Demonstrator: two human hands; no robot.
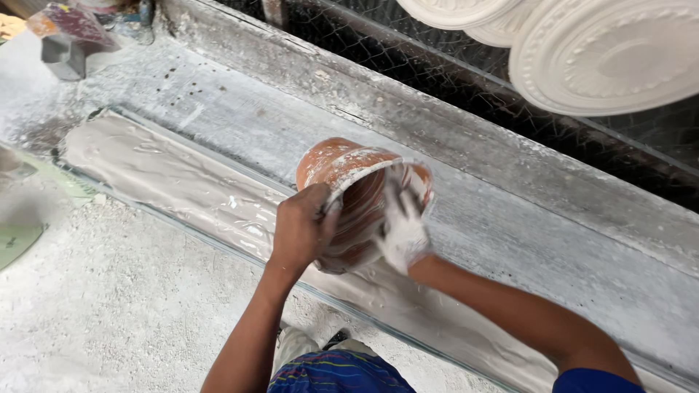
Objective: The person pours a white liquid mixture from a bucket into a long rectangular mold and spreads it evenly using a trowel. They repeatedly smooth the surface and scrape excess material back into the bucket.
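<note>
A: Entry, head view. We record the orange-brown plastic bucket (357, 196) tipped on its side above the long mould (167, 182), its mouth turned down toward the wet white plaster (240, 218) lying in the channel.

B: Hands? We note the left hand (300, 227) clenched on the bucket's rim and wire handle at the near side. The right hand (402, 227), coated in white plaster, is pressed against the bucket's rim and inner wall, fingers spread upward; it grasps the bucket from the other side.

A: Agreed. Both hands on the bucket, which sits just over the plaster strip, about midway along the mould. Whether plaster is running out at the lip, we cannot tell.

B: Surroundings: a dusty wooden beam (451, 138) runs beside the mould on the far side, wire mesh (437, 65) behind it. White round plaster ceiling medallions (604, 58) sit at upper right. Plaster-crusted floor (109, 306) in the foreground, near our feet.
</note>
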